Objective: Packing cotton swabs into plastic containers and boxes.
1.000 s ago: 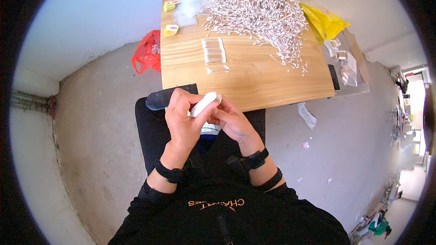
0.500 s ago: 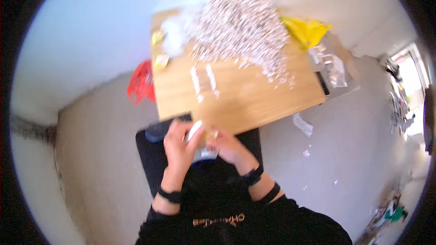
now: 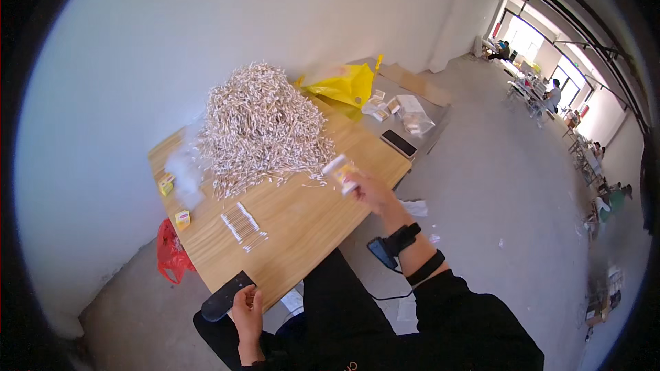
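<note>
My right hand (image 3: 371, 192) reaches over the right part of the table, fingers closed on a small packet of cotton swabs (image 3: 339, 173), white at its ends with yellow in the middle. My left hand (image 3: 247, 308) is low at the table's near edge with curled fingers; whether they hold anything is hidden. Beside it lies a flat black object (image 3: 228, 297), at the table's near left corner. A big heap of loose cotton swabs (image 3: 265, 130) covers the back of the wooden table (image 3: 302, 216). In front of it lies a neat row of swabs (image 3: 240, 222).
Two small yellow boxes (image 3: 182, 219) and clear plastic bags (image 3: 184, 175) lie at the table's left. A red bag (image 3: 172, 254) hangs beside it. Beyond the right edge are a yellow bag (image 3: 347, 86), a phone (image 3: 399, 143) and packets (image 3: 412, 120). Distant people sit at tables.
My hands, together near my lap before, have come apart. The right has carried the packet forward and right over the table; the left stays low. The view has swung right and up.
</note>
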Demonstrator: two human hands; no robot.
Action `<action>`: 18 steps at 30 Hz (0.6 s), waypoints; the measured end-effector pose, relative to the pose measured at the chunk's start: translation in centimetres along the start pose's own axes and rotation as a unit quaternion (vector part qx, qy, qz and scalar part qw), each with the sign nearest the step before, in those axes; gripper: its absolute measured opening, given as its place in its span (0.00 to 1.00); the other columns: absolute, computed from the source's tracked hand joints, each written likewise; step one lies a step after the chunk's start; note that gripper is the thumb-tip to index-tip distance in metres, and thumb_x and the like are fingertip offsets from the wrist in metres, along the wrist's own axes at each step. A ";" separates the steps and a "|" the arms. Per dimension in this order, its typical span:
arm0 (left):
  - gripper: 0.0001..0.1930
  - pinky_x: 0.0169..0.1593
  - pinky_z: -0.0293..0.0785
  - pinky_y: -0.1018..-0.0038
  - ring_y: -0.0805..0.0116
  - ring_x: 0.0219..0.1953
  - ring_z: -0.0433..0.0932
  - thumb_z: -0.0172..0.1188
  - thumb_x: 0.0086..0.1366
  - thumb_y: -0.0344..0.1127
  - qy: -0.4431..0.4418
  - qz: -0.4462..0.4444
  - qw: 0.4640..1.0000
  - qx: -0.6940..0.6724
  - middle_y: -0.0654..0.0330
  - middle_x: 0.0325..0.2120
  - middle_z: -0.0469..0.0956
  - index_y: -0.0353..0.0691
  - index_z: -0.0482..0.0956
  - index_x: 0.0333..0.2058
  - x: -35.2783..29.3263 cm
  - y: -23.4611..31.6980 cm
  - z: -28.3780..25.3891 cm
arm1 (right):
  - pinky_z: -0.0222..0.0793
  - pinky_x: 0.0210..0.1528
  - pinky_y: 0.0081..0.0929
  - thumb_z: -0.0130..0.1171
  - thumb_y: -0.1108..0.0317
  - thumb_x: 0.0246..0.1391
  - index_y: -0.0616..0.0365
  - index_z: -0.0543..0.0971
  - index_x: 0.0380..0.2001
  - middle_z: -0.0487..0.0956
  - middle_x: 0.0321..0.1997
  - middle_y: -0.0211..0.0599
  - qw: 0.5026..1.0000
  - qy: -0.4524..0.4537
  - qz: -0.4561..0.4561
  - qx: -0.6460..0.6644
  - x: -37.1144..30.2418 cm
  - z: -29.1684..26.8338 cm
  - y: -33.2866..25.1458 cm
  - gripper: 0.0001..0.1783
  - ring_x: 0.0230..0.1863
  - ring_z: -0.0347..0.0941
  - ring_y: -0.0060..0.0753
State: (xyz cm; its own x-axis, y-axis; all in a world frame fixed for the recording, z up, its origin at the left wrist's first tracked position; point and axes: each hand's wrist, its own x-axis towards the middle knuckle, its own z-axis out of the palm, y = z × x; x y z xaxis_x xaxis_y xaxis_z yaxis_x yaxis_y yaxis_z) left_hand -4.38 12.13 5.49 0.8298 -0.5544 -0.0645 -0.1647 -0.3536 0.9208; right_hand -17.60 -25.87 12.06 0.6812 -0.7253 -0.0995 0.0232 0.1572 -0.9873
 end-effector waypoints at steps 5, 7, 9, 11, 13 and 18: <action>0.12 0.37 0.72 0.78 0.73 0.32 0.76 0.60 0.62 0.31 -0.003 0.026 1.000 0.009 0.57 0.31 0.78 0.31 0.75 0.42 0.2 -0.9 0.0 | 0.58 0.21 0.16 0.59 0.53 0.56 0.53 0.79 0.30 0.70 0.20 0.20 0.959 -0.160 0.119 -0.204 -3.3 2.4 1.0 0.15 0.20 0.62 0.13; 0.12 0.39 0.73 0.78 0.72 0.33 0.77 0.60 0.61 0.30 -0.011 0.001 1.000 -0.010 0.56 0.32 0.78 0.31 0.75 0.42 0.2 -0.9 -0.2 | 0.60 0.22 0.16 0.60 0.51 0.54 0.54 0.79 0.32 0.71 0.20 0.21 0.889 -0.318 0.176 -0.279 -5.7 4.1 3.6 0.17 0.21 0.64 0.14; 0.12 0.40 0.73 0.77 0.71 0.34 0.77 0.59 0.62 0.30 -0.011 0.010 1.000 0.005 0.56 0.33 0.79 0.31 0.75 0.43 0.1 -1.1 -0.3 | 0.65 0.23 0.18 0.61 0.49 0.54 0.56 0.79 0.34 0.74 0.21 0.24 0.832 -0.389 0.189 -0.347 -6.6 4.3 4.4 0.19 0.23 0.69 0.16; 0.13 0.40 0.74 0.77 0.71 0.35 0.78 0.59 0.62 0.30 -0.011 0.015 1.000 0.023 0.55 0.33 0.79 0.30 0.75 0.43 -0.2 -1.5 -0.5 | 0.66 0.24 0.18 0.60 0.50 0.55 0.56 0.79 0.35 0.75 0.22 0.25 0.836 -0.378 0.190 -0.350 -6.3 3.3 4.2 0.19 0.23 0.70 0.17; 0.13 0.41 0.74 0.76 0.70 0.35 0.78 0.59 0.62 0.30 -0.022 0.003 1.000 0.005 0.54 0.33 0.79 0.30 0.75 0.43 -0.5 -1.8 -0.7 | 0.68 0.26 0.19 0.57 0.53 0.57 0.55 0.79 0.35 0.76 0.24 0.26 0.901 -0.247 0.186 -0.304 -4.2 1.2 1.8 0.16 0.25 0.72 0.17; 0.13 0.40 0.75 0.76 0.70 0.34 0.78 0.59 0.62 0.30 -0.022 0.006 1.000 -0.004 0.55 0.33 0.79 0.30 0.74 0.44 -0.4 -1.1 -0.1 | 0.69 0.34 0.20 0.55 0.61 0.60 0.55 0.76 0.42 0.77 0.32 0.27 0.952 0.263 -0.116 0.105 -0.8 -4.4 -0.6 0.12 0.33 0.73 0.21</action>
State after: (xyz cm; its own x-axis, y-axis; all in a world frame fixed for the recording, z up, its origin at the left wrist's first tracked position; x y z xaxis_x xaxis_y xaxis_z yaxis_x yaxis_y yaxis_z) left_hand -4.53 12.82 4.51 0.8032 -0.5915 -0.0708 -0.1697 -0.3411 0.9246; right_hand -21.33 -28.32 12.17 0.1802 -0.9835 0.0150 0.3123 0.0427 -0.9490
